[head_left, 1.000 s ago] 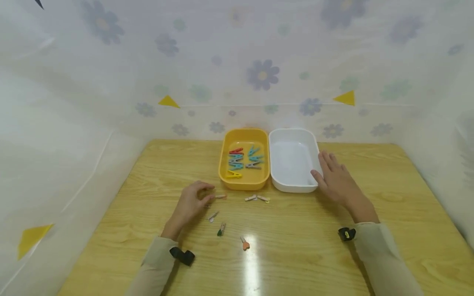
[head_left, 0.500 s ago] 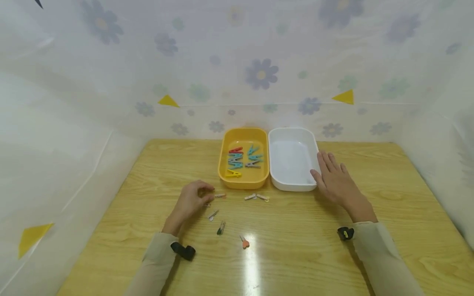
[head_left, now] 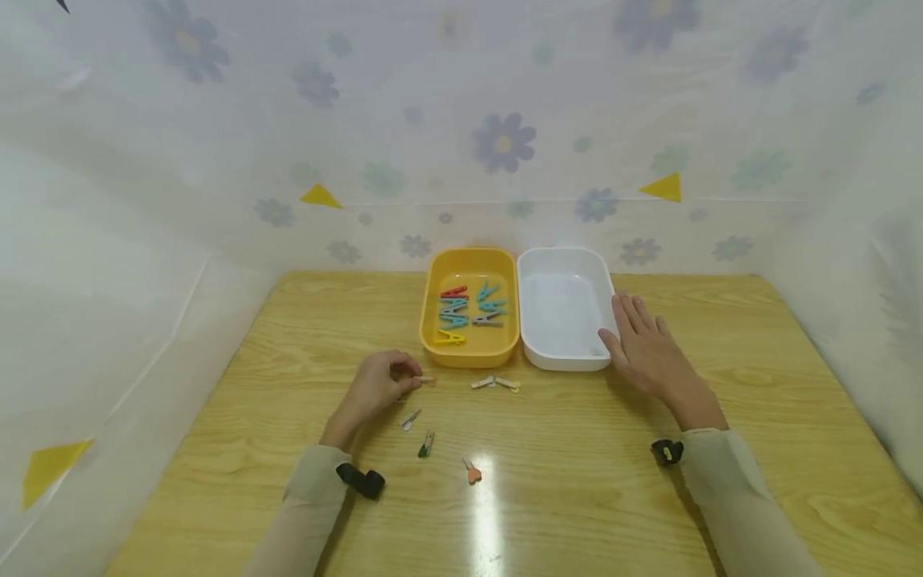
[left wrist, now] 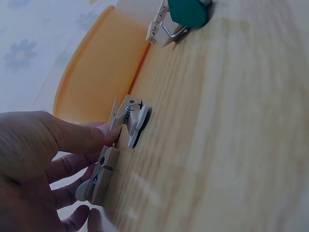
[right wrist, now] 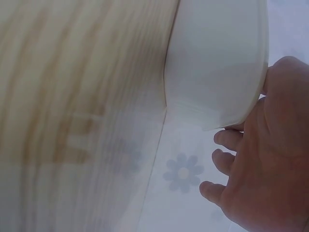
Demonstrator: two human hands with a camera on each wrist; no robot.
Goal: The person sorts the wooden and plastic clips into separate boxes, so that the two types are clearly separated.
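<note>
My left hand pinches a small wooden clothespin with an orange decoration just before the yellow tray; the thumb partly hides it in the left wrist view. Close to that hand lie a wooden clothespin with a white decoration and another wooden clothespin under the fingers. My right hand rests on the right rim of the white tray, its fingers fairly straight along the outside and the thumb over the rim. Several coloured plastic clothespins lie in the yellow tray.
A green-decorated clothespin and an orange heart clothespin lie nearer on the wooden table. Two more wooden clothespins lie before the trays. A flowered sheet hangs behind and at the sides.
My left hand has shifted slightly right and its thumb and index finger have closed on the orange-decorated clothespin. The right hand stays at the white tray. The head view has shifted slightly.
</note>
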